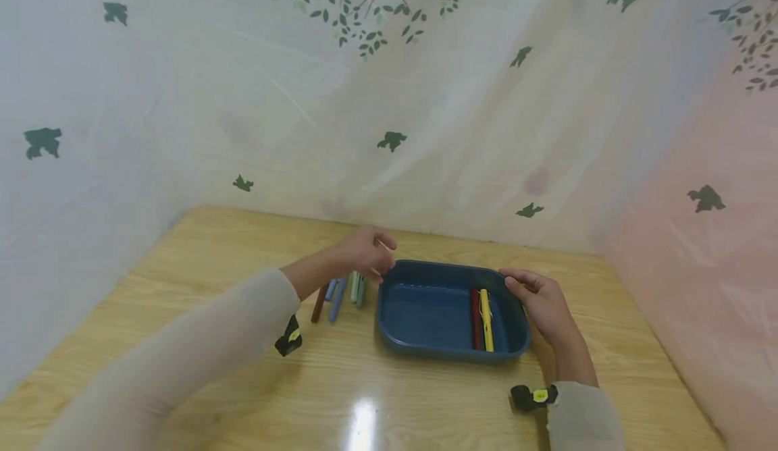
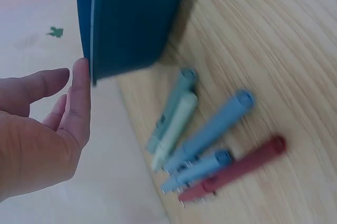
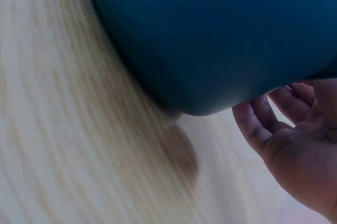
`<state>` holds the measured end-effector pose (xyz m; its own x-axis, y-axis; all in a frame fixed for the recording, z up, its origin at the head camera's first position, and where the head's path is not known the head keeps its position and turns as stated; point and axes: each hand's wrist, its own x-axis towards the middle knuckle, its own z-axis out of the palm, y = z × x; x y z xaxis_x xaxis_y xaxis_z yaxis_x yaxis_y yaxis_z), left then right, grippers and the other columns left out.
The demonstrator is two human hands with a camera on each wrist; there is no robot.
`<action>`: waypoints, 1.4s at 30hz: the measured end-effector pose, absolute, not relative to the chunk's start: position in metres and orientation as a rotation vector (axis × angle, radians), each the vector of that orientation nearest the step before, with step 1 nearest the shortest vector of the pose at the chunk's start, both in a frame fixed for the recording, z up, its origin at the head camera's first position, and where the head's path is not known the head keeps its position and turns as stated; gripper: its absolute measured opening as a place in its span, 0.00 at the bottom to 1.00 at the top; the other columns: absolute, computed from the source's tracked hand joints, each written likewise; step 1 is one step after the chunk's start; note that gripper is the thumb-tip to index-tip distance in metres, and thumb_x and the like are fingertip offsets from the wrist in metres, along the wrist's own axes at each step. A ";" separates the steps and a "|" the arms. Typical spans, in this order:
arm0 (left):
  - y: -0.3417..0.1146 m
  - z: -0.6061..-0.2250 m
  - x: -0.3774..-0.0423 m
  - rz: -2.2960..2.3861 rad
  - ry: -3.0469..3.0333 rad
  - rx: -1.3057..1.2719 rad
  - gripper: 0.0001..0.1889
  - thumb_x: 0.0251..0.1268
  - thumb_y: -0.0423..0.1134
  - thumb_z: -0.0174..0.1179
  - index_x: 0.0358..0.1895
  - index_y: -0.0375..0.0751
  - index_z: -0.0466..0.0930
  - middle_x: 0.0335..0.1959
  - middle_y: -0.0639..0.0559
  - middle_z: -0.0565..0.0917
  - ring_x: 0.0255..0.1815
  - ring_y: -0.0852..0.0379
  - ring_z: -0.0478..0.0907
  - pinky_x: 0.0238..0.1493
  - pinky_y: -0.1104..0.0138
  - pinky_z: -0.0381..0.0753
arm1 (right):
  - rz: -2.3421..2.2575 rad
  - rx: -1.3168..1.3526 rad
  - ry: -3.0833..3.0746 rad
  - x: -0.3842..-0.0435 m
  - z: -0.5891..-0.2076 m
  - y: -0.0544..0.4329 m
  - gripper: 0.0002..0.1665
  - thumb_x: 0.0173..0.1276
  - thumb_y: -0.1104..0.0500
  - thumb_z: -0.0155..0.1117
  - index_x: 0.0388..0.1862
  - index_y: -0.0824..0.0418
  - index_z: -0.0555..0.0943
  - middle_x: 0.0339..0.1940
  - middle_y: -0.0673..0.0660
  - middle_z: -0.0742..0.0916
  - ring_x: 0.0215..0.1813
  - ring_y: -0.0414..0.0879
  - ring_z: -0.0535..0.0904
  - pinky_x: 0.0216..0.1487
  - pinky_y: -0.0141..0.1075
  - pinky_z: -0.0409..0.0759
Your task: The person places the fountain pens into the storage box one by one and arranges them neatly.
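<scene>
A dark blue rectangular tray (image 1: 425,317) stands on the table, with a dark red pen (image 1: 476,319) and a yellow pen (image 1: 486,323) lying side by side in its right part. At its back right corner, my right hand (image 1: 545,306) pinches the rim, thumb over the edge and fingers behind the outer wall (image 3: 210,40). My left hand (image 1: 367,252) is at the back left corner; in the left wrist view a fingertip meets the rim while the thumb stays apart. Beneath that hand lie a red pen (image 2: 242,163), two blue pens (image 2: 216,126), a pale green pen (image 2: 178,124) and a teal pen (image 2: 179,90).
The wooden table (image 1: 255,397) backs onto a pale curtain (image 1: 316,134) printed with leaves and birds. A pinkish curtain (image 1: 717,289) borders its right side. Black straps with a yellow label (image 1: 539,395) sit at both wrists.
</scene>
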<state>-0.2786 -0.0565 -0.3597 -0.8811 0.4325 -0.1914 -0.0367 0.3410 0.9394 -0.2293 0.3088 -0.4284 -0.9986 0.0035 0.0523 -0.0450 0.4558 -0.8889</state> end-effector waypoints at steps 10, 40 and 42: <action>-0.097 -0.365 -0.286 1.523 2.285 0.292 0.20 0.68 0.24 0.57 0.62 0.24 0.71 0.38 0.39 0.82 0.37 0.46 0.83 0.39 0.56 0.91 | 1.622 0.039 -2.642 -0.231 -0.429 0.309 0.30 0.79 0.44 0.59 0.69 0.63 0.78 0.72 0.61 0.77 0.73 0.54 0.70 0.55 0.18 0.75; -0.154 -0.412 -0.272 1.291 2.592 0.172 0.16 0.59 0.25 0.68 0.52 0.30 0.81 0.44 0.40 0.85 0.45 0.48 0.82 0.41 0.64 0.88 | 1.618 0.043 -2.639 -0.232 -0.430 0.310 0.30 0.79 0.44 0.59 0.68 0.62 0.78 0.72 0.61 0.77 0.73 0.54 0.70 0.55 0.18 0.76; -0.154 -0.413 -0.270 1.296 2.592 0.175 0.18 0.58 0.24 0.69 0.52 0.29 0.81 0.44 0.40 0.84 0.45 0.48 0.82 0.39 0.63 0.89 | 1.619 0.042 -2.640 -0.233 -0.430 0.310 0.29 0.79 0.44 0.59 0.68 0.62 0.78 0.72 0.61 0.78 0.73 0.54 0.70 0.55 0.18 0.75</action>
